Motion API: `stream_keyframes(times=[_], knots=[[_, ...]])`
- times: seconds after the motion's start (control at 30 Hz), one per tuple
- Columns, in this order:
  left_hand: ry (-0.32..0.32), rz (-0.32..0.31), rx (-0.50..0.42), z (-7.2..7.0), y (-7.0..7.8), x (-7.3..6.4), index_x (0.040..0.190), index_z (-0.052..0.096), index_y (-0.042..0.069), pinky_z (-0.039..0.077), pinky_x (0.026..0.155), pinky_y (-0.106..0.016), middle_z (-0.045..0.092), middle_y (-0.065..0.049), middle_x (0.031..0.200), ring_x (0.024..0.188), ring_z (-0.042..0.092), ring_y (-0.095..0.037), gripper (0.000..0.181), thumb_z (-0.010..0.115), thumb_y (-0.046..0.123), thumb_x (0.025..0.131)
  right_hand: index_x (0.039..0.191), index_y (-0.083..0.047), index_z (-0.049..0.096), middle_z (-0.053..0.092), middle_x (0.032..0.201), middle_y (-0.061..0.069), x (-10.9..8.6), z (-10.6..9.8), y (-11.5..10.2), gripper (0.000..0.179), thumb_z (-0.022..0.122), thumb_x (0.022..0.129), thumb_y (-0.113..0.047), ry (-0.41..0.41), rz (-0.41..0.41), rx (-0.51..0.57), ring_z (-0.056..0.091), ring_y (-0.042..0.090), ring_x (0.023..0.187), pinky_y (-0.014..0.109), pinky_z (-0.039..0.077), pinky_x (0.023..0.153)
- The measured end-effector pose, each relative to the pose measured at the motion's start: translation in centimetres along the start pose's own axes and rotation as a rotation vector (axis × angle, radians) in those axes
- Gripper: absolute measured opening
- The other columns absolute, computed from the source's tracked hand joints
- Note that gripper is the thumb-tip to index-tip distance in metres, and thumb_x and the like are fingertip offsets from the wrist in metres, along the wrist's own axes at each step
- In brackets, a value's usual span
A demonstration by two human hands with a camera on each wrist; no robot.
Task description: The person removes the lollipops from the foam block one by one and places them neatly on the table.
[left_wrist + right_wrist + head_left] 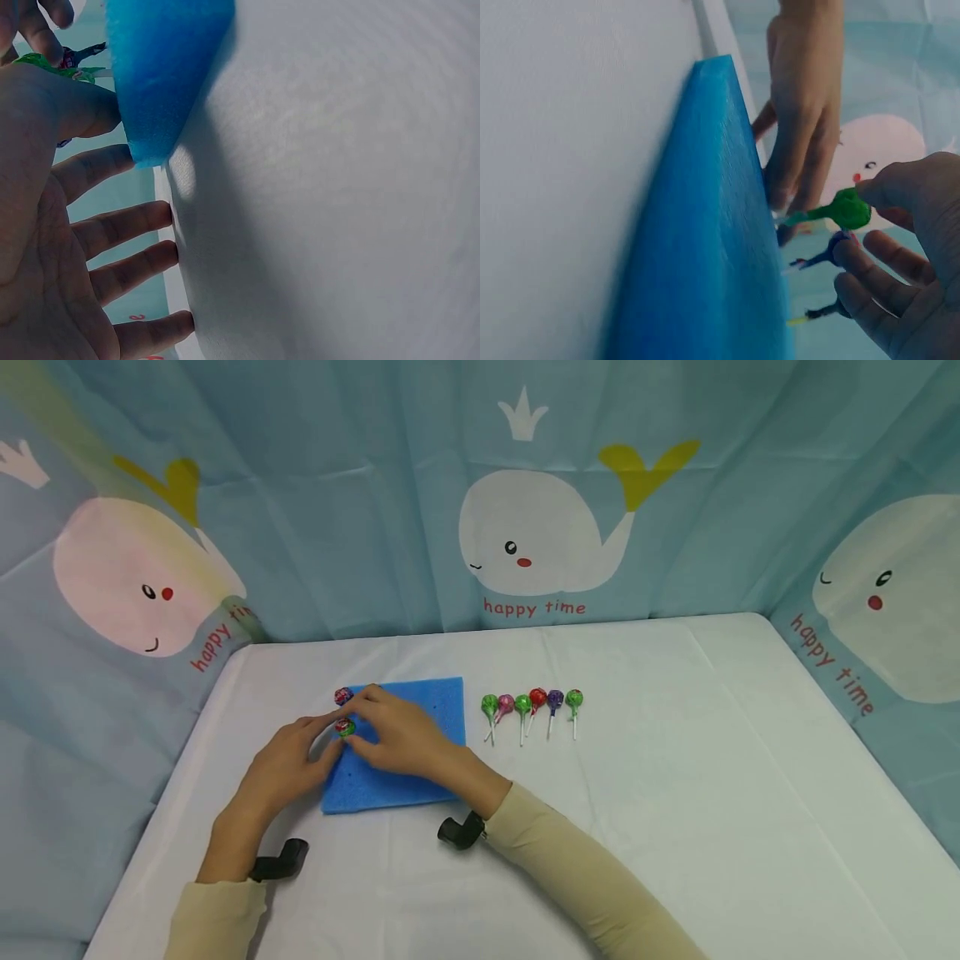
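A blue foam block (444, 714) lies on the table. My right hand (401, 735) is over its left part and pinches the head of a green lollipop (853, 209), whose stick stands in the foam. Beside it, a purple lollipop (838, 244) and a darker lollipop (844, 307), partly behind the fingers, also stick up from the block. My left hand (285, 767) is at the block's left edge. In the left wrist view its thumb and index finger touch the foam (154, 90), while the other fingers, fairly straight and spread, rest on the table.
Several wrapped lollipops lie in a row right of the block, among them a red lollipop (537, 697) and a purple lollipop (555, 700). A white cloth (712, 793) covers the table. Behind it hangs a blue curtain (337, 552) with printed whales.
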State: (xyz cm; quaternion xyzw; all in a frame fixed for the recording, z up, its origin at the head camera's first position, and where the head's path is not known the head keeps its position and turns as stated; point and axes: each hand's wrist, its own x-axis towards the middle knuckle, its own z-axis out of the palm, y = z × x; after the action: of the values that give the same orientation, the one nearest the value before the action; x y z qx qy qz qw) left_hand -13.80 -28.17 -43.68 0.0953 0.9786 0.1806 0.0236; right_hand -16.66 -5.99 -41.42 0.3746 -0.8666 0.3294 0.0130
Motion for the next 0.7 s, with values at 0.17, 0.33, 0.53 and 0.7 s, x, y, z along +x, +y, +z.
stream_keyframes(times=[0.17,0.33,0.53,0.7], knots=[[-0.004,0.007,-0.002,0.2,0.0,0.0,0.154,0.052,0.004,0.043,0.110,-0.077,0.056,-0.030,0.150,0.139,0.051,-0.055,0.057,0.061,0.033,0.105,0.137,-0.017,0.069,0.065,0.137,0.001,0.1,1.0,0.0,0.036,0.069,0.102,-0.027,0.025,-0.004,-0.007,0.072,0.013,0.099,0.011,0.052,0.080],[-0.007,0.000,0.008,0.1,0.0,0.1,0.152,0.053,0.000,0.042,0.111,-0.076,0.056,-0.031,0.150,0.139,0.050,-0.055,0.057,0.061,0.031,0.104,0.135,-0.015,0.069,0.067,0.133,0.001,0.3,1.7,0.0,0.034,0.070,0.102,-0.027,0.061,-0.022,-0.011,0.072,0.012,0.103,0.011,0.054,0.087],[0.005,0.005,0.008,0.0,-0.2,0.2,0.151,0.054,-0.001,0.043,0.111,-0.077,0.056,-0.031,0.150,0.139,0.051,-0.056,0.057,0.060,0.030,0.104,0.134,-0.016,0.070,0.065,0.131,0.000,0.5,2.0,-0.1,0.032,0.071,0.102,-0.022,0.077,-0.009,0.000,0.071,0.011,0.104,0.008,0.051,0.087],[0.007,0.008,-0.003,0.2,-0.4,0.1,0.151,0.054,-0.001,0.043,0.109,-0.077,0.056,-0.031,0.149,0.138,0.051,-0.056,0.056,0.060,0.029,0.104,0.133,-0.016,0.071,0.064,0.128,0.000,0.4,2.4,0.0,0.032,0.073,0.101,-0.020,0.082,-0.005,0.008,0.070,0.009,0.104,0.006,0.050,0.085]])
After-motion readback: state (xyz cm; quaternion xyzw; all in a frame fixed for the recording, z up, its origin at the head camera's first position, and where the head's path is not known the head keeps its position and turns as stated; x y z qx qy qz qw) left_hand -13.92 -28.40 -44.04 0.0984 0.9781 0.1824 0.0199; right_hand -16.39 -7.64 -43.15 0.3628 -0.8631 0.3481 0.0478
